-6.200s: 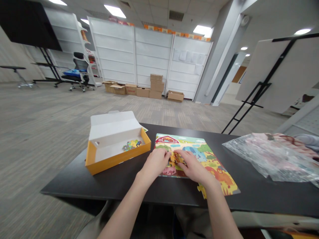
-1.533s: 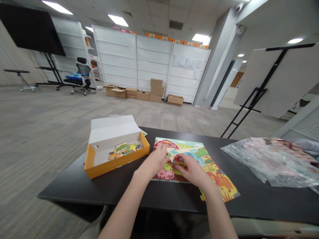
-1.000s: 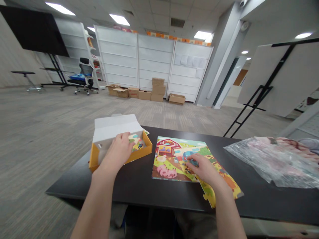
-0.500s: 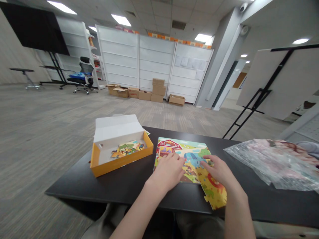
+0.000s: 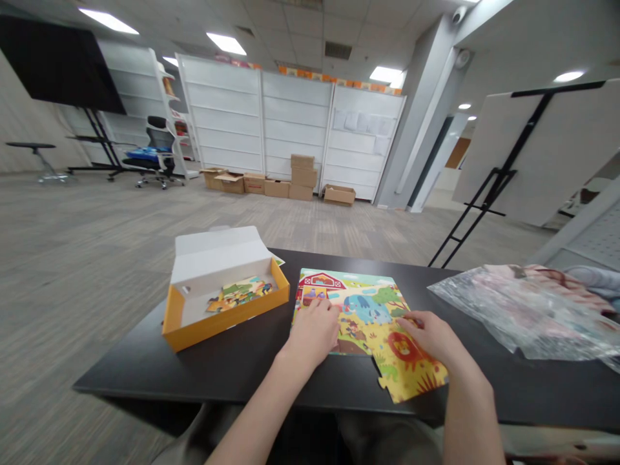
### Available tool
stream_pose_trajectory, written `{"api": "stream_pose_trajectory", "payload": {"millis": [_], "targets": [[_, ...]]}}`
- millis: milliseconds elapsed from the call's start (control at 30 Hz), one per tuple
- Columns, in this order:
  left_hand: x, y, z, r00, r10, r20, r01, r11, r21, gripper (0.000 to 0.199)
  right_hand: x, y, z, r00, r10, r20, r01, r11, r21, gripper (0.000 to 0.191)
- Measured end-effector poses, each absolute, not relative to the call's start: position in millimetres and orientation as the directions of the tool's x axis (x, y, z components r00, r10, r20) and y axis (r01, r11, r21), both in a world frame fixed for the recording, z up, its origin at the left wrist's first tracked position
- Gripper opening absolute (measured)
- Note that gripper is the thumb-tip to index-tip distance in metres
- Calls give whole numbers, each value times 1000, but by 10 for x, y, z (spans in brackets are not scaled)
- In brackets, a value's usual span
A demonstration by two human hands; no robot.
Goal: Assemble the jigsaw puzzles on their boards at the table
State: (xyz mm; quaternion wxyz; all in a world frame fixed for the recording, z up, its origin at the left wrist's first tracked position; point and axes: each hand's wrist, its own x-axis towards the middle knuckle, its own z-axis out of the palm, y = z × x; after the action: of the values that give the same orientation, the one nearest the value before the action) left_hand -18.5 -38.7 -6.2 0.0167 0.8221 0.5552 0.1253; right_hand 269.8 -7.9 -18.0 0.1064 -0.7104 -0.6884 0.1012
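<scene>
A jigsaw puzzle with animal pictures lies on a picture board (image 5: 382,280) showing a red barn. An elephant is on its upper part. A yellow puzzle section (image 5: 394,381) with a lion sticks out past the board's near edge. My left hand (image 5: 316,330) rests on the board's left side, fingers bent down against its surface and covering what lies beneath. At the puzzle's right edge, my right hand (image 5: 429,334) pinches the lion section between thumb and fingers. Left of the board stands an open yellow box (image 5: 232,328), its white lid raised, with loose puzzle pieces (image 5: 239,292) inside.
Everything stands on a black table (image 5: 213,378). On its right lies a crumpled clear plastic bag (image 5: 523,310) with pink cloth. Beyond are cardboard boxes (image 5: 303,175), white shelving (image 5: 295,116), an office chair (image 5: 159,145) and a board on a black stand (image 5: 494,187).
My left hand has slid left, away from the elephant picture. The lion section has turned and shows more fully, as my right hand has shifted outward along its edge. The camera view has shifted slightly.
</scene>
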Motion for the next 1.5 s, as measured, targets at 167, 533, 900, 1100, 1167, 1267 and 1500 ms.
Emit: {"api": "stream_pose_trajectory", "payload": {"millis": [167, 533, 900, 1100, 1167, 1267, 1500], "targets": [[-252, -373, -74, 330, 927, 178, 913, -362, 188, 23, 2592, -66, -196, 0, 999, 47, 974, 11, -225, 41], [-330, -337, 3, 309, 919, 244, 911, -360, 203, 21, 2194, -40, -107, -46, 998, 31, 984, 50, -172, 44], [-369, -417, 21, 563, 817, 126, 727, -562, 395, 41, 1763, 75, -226, -43, 997, 66, 983, 55, -177, 47], [-367, -419, -9, 546, 833, 89, 772, -541, 333, 45, 1788, 49, -211, -100, 993, 61, 978, 109, -180, 50], [-379, -428, 17, 542, 837, 83, 783, -538, 311, 46, 1786, 23, -180, -114, 992, 62, 975, 123, -184, 47], [-407, -446, 68, 535, 842, 63, 797, -528, 294, 48, 1775, -10, -147, -152, 987, 56, 965, 160, -209, 43], [-445, -500, 170, 532, 846, 31, 800, -514, 309, 30, 1781, -20, -160, -176, 977, 120, 936, 204, -287, 36]]}}
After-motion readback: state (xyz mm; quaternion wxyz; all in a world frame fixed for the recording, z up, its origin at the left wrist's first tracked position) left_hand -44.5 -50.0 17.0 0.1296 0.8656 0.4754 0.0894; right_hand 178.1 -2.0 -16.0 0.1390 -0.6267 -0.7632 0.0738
